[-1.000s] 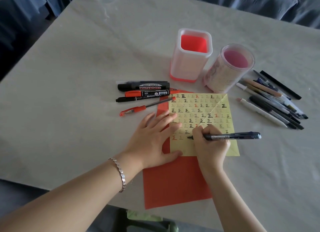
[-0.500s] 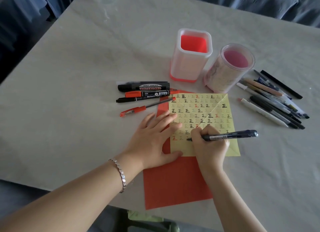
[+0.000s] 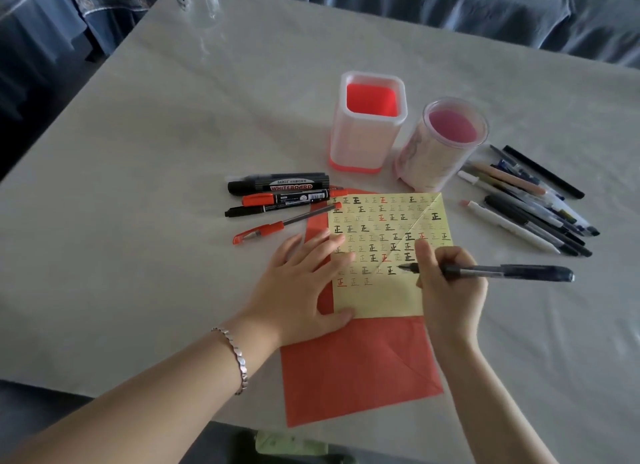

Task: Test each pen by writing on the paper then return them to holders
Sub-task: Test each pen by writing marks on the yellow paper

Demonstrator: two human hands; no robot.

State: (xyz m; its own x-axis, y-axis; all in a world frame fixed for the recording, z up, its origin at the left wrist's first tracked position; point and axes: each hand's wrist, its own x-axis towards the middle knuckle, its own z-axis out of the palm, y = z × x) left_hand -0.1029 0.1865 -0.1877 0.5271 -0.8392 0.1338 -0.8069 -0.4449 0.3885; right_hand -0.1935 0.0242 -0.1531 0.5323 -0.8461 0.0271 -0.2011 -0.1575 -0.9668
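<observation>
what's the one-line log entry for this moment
step: pen test | right hand: grips dark pen, tip on yellow paper | left hand: flat on paper edge | square holder, round holder: no pens inside

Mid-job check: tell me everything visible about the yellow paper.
The yellow paper is a thin, pale sheet with a diagonal crease from its far right corner. Small black, grey and red marks fill most of it; the near strip is blank. It lies flat on a red sheet. The left hand presses its left edge; the right hand rests on its right side, holding a dark pen tip-down on it.
</observation>
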